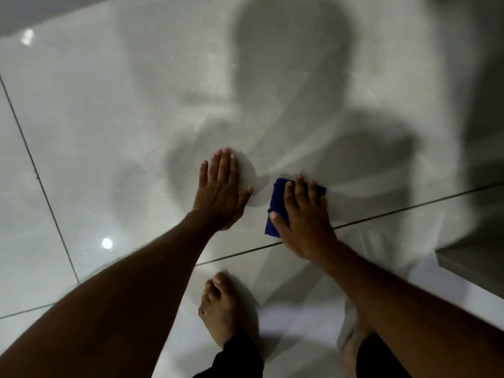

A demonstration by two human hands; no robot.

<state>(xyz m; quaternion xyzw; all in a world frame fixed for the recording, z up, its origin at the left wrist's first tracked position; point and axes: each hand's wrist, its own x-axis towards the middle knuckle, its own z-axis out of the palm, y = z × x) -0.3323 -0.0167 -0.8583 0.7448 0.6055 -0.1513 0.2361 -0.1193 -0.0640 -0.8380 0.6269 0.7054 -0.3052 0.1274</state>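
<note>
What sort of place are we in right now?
Likely indoors, on a polished floor of large pale tiles: dark grout lines and reflected lamp spots show it. The right hand presses a blue cloth on it.

Glossy pale floor tiles, dark grout

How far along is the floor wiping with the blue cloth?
Done: faint wipe streaks fan across the tile ahead of the hands. In hand: the right hand presses the blue cloth beside a grout line; the left hand braces on the tile. Left: likely the nearer tile by the bare foot.
</note>
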